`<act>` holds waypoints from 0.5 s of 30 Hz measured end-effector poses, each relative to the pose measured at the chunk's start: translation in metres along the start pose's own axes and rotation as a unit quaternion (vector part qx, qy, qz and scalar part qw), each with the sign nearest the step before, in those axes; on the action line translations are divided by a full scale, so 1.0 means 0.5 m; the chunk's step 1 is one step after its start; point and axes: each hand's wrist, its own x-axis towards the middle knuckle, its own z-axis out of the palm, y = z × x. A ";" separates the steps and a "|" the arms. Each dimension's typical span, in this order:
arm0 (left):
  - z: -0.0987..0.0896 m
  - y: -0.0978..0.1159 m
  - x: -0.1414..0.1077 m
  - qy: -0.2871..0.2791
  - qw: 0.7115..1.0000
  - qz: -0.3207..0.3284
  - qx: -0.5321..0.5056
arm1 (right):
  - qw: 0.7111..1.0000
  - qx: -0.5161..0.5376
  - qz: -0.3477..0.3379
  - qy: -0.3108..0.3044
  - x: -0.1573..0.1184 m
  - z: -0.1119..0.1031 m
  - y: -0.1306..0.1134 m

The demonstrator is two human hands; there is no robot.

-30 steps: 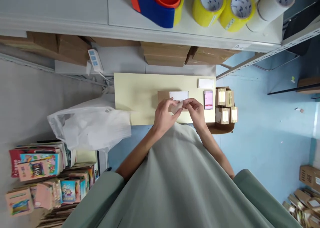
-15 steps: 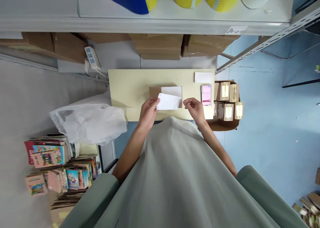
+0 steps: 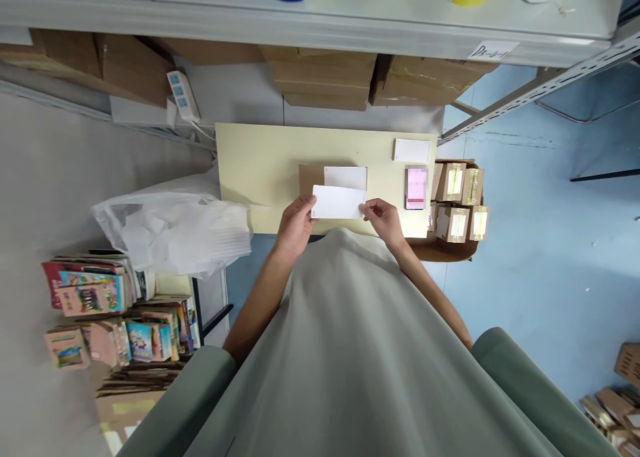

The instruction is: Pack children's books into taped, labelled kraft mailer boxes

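A white paper slip (image 3: 339, 202) is held level between both hands near the front of the cream board (image 3: 260, 150). My left hand (image 3: 296, 222) pinches its left end. At the slip's right end, my right hand (image 3: 383, 218) has its fingertips closed on the lower corner. Just beyond the slip, a second white piece (image 3: 345, 177) lies on a flat brown cardboard piece (image 3: 310, 177). Another white slip (image 3: 412, 151) and a phone with a pink screen (image 3: 415, 189) rest at the board's right side.
Right of the board stands an open carton (image 3: 450, 251) of small taped boxes. A white plastic bag (image 3: 185, 233) and stacked books (image 3: 145, 337) are at the left. Beyond the board, a metal shelf (image 3: 300, 33) carries tape rolls, with cardboard boxes (image 3: 325, 77) below.
My right hand has moved left and taken hold of the slip's right end. The slip is now level and flatter. The whole view has shifted slightly.
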 end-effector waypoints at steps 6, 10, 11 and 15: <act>-0.039 -0.063 0.006 0.027 0.999 -0.030 0.001 | 0.997 -0.073 0.003 -0.002 -0.013 0.016 0.013; -0.060 -0.098 0.015 0.026 0.999 -0.042 -0.003 | 0.994 -0.105 0.014 -0.002 -0.016 0.030 0.022; -0.065 -0.104 0.019 0.025 0.999 -0.042 -0.001 | 0.994 -0.110 0.016 0.002 -0.014 0.033 0.024; -0.074 -0.111 0.053 0.027 0.999 -0.023 0.011 | 0.992 -0.121 0.011 0.024 0.008 0.042 0.032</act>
